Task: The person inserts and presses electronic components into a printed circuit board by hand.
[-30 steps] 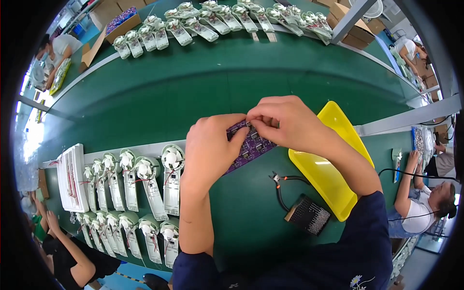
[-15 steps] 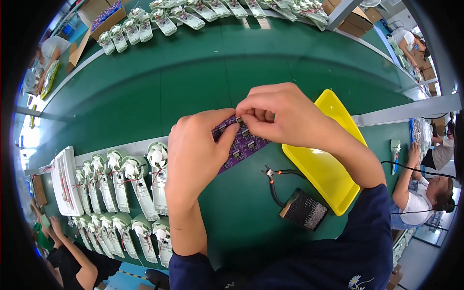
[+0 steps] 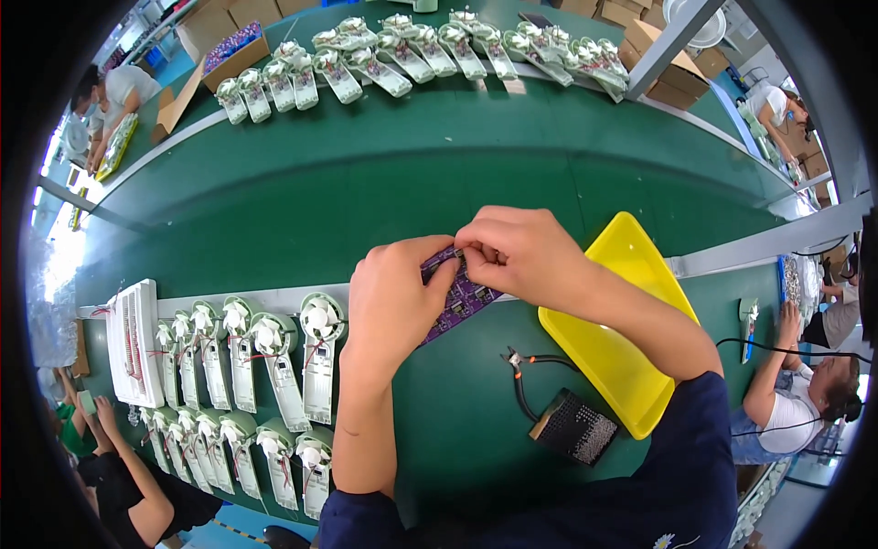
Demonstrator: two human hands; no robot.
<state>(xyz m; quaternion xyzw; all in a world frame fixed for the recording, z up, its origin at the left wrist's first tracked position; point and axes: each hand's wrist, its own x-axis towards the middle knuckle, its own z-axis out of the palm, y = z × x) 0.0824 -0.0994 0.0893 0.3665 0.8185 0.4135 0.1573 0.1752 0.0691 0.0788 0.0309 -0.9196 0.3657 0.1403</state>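
A smooth green bench top is being crossed by a pale rail, and a broad band of green surface is extending beyond the hands toward the far units. Nearest, dark blue sleeves are being overlapped by the lower picture edge. Just ahead, a black block with a studded, partly silvery face is lying beside the cutters, whose curved black handles are spreading toward the right and downward. To the right, room is being bounded by a shallow yellow tray of glossy, plastic-looking material, rounded at the corners and partly covered by the right forearm.

Between the hands, ahead of the cutters, a purple circuit board is being held at a slant. It is being gripped by the left hand, thumb on the upper face. The fingertips of the right hand are being held narrowly together at the board's far end; whether a small part is pinched there cannot be told.

To the left, two rows of pale green fan housings, with round heads, white blades and red wires, are bordering the workspace beside a white ribbed panel. Farthest, similar units are lining the opposite edge, near an open cardboard box.
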